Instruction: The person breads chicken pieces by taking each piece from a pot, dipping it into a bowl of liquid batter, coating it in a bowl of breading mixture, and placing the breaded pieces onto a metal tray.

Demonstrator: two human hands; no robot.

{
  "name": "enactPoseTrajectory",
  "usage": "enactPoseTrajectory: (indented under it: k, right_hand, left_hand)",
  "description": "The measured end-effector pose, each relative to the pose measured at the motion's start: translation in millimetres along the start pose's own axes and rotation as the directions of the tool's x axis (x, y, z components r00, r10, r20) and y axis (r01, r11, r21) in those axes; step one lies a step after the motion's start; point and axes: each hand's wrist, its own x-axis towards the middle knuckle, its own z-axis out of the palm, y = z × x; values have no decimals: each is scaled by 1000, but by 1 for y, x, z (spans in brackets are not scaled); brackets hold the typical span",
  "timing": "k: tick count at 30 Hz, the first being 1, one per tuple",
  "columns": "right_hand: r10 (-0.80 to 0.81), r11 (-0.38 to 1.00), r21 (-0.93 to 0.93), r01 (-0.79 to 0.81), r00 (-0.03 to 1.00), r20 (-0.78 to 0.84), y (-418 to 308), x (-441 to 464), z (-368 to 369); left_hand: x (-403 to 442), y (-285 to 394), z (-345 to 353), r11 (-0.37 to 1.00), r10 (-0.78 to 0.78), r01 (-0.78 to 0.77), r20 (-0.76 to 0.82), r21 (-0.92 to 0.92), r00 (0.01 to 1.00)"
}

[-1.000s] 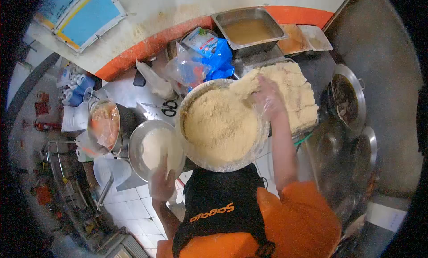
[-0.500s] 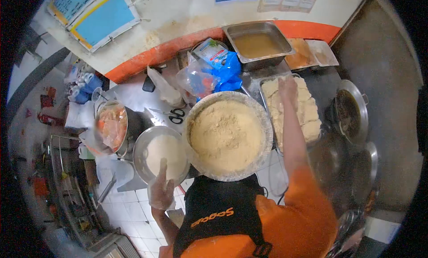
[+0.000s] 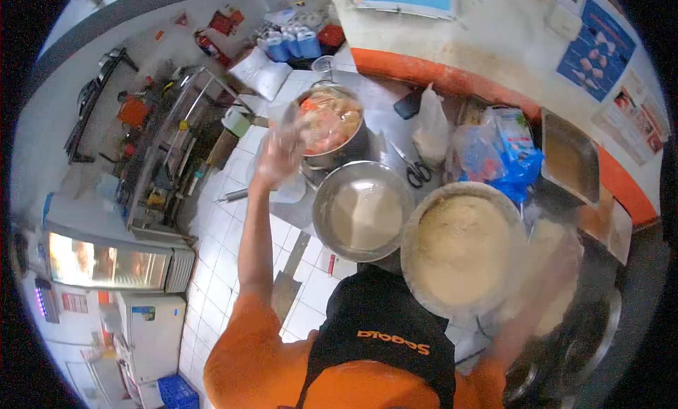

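Observation:
My left hand (image 3: 277,155), in a clear plastic glove, is at the near left rim of a deep metal pot (image 3: 344,157). Its fingers are stretched out and somewhat blurred. Orange and pale pieces (image 3: 330,123), whose kind I cannot make out, fill the pot. My right hand (image 3: 558,261) is smeared by motion over the tray of pale, flour-coated blocks (image 3: 547,232), so its fingers do not show clearly. Between my arms stand a steel bowl of pale, creamy liquid (image 3: 364,215) and a large bowl of yellowish flour (image 3: 462,246).
Scissors (image 3: 418,173), a white plastic bag (image 3: 431,130) and a blue bag (image 3: 505,176) lie behind the bowls. A steel pan of brownish liquid (image 3: 571,158) stands by the wall. Dark round pans (image 3: 593,338) are at right. Shelving (image 3: 166,147) stands left.
My view has swung left. My left hand has moved from over the bowl of pale liquid to the pot's rim. My right hand remains around the tray, now blurred.

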Motion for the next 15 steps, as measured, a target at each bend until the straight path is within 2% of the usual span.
enactPoseTrajectory:
  k: [1,2,3,4,5,6,7,8,9,10,11,12,13,14,15]
  right_hand:
    - [105,993,-54,-102,994,43,-20,-5,-10]
    - [211,973,-117,-201,974,80,-36,-11,-26]
    - [206,974,-113,-197,975,78,-51,-16,-47]
    - [159,987,-49,-156,984,81,-66,-20,-69]
    - [114,993,14,-116,990,80,-72,-26,-81]
    - [114,993,14,-115,991,76,-62,-35,-77]
    - [206,978,-58,-202,975,85,-46,-48,-66]
    - [300,949,-130,-288,950,86,-31,-59,-63]
    - [307,946,-130,-296,949,74,-20,-70,-69]
    - [233,961,-167,-219,970,69,-10,-84,-77]
    - [158,968,-208,-140,985,74,-6,-97,-86]
    - [168,965,-217,-149,983,72,-3,-107,-93]
    - [221,972,-100,-212,970,97,-5,-116,-101]
    - [268,962,17,-272,955,129,-9,-122,-107]
    - [268,962,10,-272,954,132,-14,-126,-109]
  left_hand:
    - [29,-1,-14,986,-57,46,65,160,996]
    - [55,-22,-16,966,84,-98,68,238,994]
    - [76,-49,-13,920,225,-240,83,311,971]
    - [95,-63,-7,919,226,-239,78,313,971]
    - [112,-71,3,913,59,-167,286,371,956]
    - [119,-82,14,891,-122,-111,468,439,875]
    - [105,-117,32,892,-114,-116,466,436,877]
    - [81,-164,54,770,24,-123,164,626,986]
    - [73,-186,66,625,228,-48,-124,779,966]
    - [87,-150,60,628,245,-63,-120,776,962]
    - [103,-80,45,706,-50,-136,241,695,969]
    - [110,-41,38,790,-298,-148,582,595,757]
    - [110,-51,45,794,-294,-152,591,589,752]
    - [108,-69,54,845,-227,-164,619,509,752]
    - [107,-86,62,888,-159,-174,639,426,753]
